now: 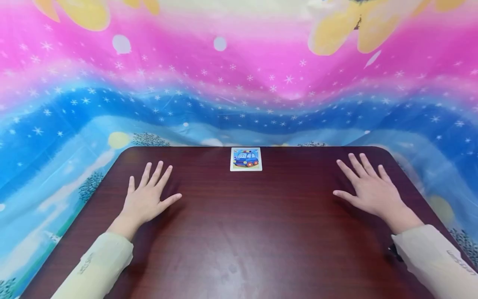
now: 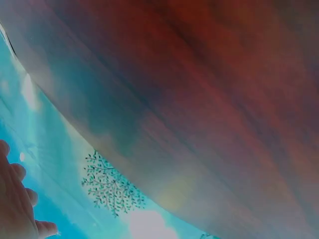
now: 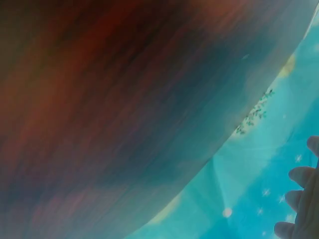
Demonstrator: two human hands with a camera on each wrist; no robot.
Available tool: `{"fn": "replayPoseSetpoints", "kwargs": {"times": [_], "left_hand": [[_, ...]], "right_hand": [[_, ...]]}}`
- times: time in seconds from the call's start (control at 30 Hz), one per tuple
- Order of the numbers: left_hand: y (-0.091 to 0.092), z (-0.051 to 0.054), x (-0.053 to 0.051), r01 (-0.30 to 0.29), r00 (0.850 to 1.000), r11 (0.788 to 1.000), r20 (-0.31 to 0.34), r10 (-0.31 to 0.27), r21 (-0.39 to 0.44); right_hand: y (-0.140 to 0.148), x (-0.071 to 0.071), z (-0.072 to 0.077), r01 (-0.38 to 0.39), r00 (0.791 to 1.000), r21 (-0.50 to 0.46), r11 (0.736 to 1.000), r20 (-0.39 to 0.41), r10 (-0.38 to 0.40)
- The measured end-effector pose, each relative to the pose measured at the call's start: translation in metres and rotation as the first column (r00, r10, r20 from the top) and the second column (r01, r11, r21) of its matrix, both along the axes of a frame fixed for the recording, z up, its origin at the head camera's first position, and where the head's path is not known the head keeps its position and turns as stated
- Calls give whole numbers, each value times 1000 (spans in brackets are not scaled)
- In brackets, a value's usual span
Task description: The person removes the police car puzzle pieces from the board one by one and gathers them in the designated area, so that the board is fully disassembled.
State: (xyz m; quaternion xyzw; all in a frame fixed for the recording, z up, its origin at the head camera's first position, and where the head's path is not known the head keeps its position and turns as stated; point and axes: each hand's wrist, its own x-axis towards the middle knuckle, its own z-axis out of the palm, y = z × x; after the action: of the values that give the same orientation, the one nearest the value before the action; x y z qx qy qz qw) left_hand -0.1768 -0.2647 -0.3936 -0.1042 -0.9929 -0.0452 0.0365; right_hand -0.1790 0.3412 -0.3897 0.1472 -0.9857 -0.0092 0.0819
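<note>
Over the left part of the table, the left hand point(image 1: 145, 199) spreads its straight fingers and holds nothing. Its fingers and part of the palm point(image 2: 12, 199) show at the lower left of the left wrist view. The right hand point(image 1: 375, 193), also with fingers spread and straight, is over the right part of the table. Part of that hand point(image 3: 306, 199) enters the right wrist view at its lower right edge. A square picture puzzle point(image 1: 246, 159) with a blue cartoon car in a white frame lies between the hands, farther off at the table's back edge. Neither hand touches it.
The dark reddish-brown table point(image 1: 239, 232) has rounded back corners and a glossy surface. Behind and around it hangs a cloth point(image 1: 239, 83) in pink, blue and white with snowflakes and small trees. Both forearms wear pale sleeves point(image 1: 98, 261).
</note>
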Motion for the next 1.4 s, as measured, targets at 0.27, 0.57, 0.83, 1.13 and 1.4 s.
{"fn": "replayPoseSetpoints", "kwargs": {"times": [0.27, 0.57, 0.83, 1.13, 1.4], "left_hand": [[11, 1, -14, 36, 999, 999, -6, -36, -3], [31, 9, -41, 91, 996, 996, 5, -91, -17], [54, 10, -63, 147, 989, 989, 25, -147, -10], [88, 6, -88, 204, 976, 979, 80, -203, -6], [122, 0, -107, 238, 961, 971, 142, -237, 10]], "right_hand": [[-32, -23, 0, -21, 997, 4, 1000, 72, 21], [-66, -49, 1, -65, 992, -29, 997, 110, 68], [-99, -70, 3, -120, 981, -33, 992, 151, 124], [-133, -93, 5, -157, 961, -51, 986, 221, 164], [-161, -112, 4, -182, 941, -80, 980, 276, 198]]}}
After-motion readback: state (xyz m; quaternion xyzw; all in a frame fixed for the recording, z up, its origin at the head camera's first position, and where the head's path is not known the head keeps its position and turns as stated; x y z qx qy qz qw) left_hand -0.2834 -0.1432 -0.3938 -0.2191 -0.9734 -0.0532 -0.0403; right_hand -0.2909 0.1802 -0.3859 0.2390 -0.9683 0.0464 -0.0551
